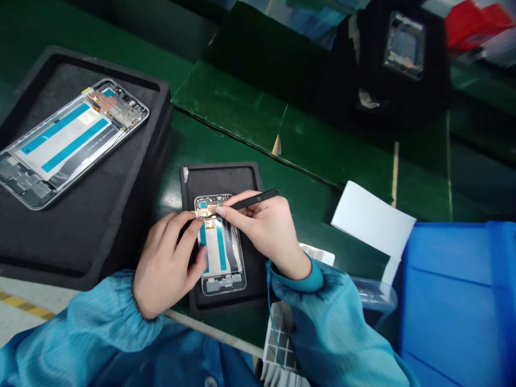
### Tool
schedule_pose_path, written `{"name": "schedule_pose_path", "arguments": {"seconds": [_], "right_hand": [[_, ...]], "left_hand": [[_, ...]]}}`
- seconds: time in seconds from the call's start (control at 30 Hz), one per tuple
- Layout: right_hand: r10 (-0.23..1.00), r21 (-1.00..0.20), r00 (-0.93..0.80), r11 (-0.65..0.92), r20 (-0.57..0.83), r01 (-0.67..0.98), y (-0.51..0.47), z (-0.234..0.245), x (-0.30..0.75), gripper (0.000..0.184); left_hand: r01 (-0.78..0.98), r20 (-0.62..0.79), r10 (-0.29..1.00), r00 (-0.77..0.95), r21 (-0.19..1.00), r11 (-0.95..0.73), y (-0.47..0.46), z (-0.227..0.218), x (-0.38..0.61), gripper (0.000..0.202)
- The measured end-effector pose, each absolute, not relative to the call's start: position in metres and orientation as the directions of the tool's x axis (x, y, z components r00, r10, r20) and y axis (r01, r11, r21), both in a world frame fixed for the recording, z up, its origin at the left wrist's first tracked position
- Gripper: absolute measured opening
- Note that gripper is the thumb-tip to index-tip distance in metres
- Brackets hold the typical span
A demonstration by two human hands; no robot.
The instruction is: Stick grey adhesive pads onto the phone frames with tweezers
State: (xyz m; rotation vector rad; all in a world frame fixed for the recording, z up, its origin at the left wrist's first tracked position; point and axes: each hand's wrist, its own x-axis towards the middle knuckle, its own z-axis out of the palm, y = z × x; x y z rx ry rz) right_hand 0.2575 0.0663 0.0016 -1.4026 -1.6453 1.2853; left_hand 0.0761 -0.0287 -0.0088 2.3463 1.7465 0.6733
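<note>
An opened phone [213,257] lies in a small black tray [258,285], its circuit board at the top and blue strips along its middle. My left hand [167,258] rests at the phone's left side, fingers spread, with fingertips touching the upper left edge near a yellow tab. Its thumb is apart from the fingers, over the left blue strip. Between the thumb and fingers of my right hand [268,226] are black tweezers [256,199], slanting over the upper board. The tweezers' tips are hidden by my fingers.
On the left, another opened phone [76,137] lies on a stack of black trays [157,156]. White paper [373,217] and a blue bin [447,295] are at right. A white gridded tray [282,333] sits by my right sleeve. A phone frame [404,45] stands farther back.
</note>
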Motion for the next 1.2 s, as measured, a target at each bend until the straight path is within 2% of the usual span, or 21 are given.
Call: {"name": "schedule_pose_path", "arguments": {"seconds": [0.13,0.3,0.43,0.6,0.7,0.77,0.87,0.93,1.07,1.2], "right_hand": [[0.960,-0.933,-0.255,-0.017,-0.117,0.361,0.066,0.000,0.258,0.020],[0.969,-0.941,-0.224,-0.023,-0.104,0.338,0.068,0.007,0.261,0.014],[1.000,-0.934,-0.027,0.006,-0.004,0.358,0.063,0.034,0.273,0.012],[0.967,-0.937,0.216,0.053,0.135,0.346,0.017,0.067,0.314,0.012],[0.937,-0.950,0.318,0.041,0.144,0.310,-0.037,0.057,0.346,0.014],[0.927,-0.958,0.364,-0.019,0.090,0.287,-0.076,0.037,0.365,0.015],[0.924,-0.943,0.381,-0.108,0.021,0.313,-0.120,0.005,0.387,0.013],[0.917,-0.926,0.399,-0.126,0.029,0.357,-0.135,-0.010,0.396,0.012],[0.923,-0.905,0.377,-0.095,0.076,0.414,-0.136,-0.021,0.403,0.011],[0.945,-0.901,0.320,-0.085,0.062,0.425,-0.131,-0.022,0.403,0.011]], "left_hand": [[0.893,0.219,0.936,0.274,0.302,-0.332,-0.028,-0.007,0.076,0.044],[0.932,0.139,0.935,0.325,0.119,-0.342,-0.027,0.002,0.076,0.047],[0.922,0.127,0.914,0.386,-0.015,-0.388,-0.024,0.011,0.079,0.046],[0.891,0.143,0.881,0.451,-0.125,-0.436,-0.021,0.014,0.074,0.044],[0.900,0.236,0.869,0.436,-0.085,-0.429,-0.026,0.016,0.075,0.044],[0.880,0.316,0.836,0.448,0.009,-0.475,-0.037,0.020,0.086,0.046],[0.717,0.349,0.731,0.586,0.195,-0.669,-0.062,0.026,0.121,0.037],[0.598,0.329,0.653,0.682,0.264,-0.757,-0.076,0.025,0.152,0.026],[0.558,0.280,0.591,0.756,0.194,-0.807,-0.077,0.011,0.199,0.029],[0.579,0.153,0.595,0.789,0.142,-0.803,-0.066,-0.001,0.212,0.034]]}}
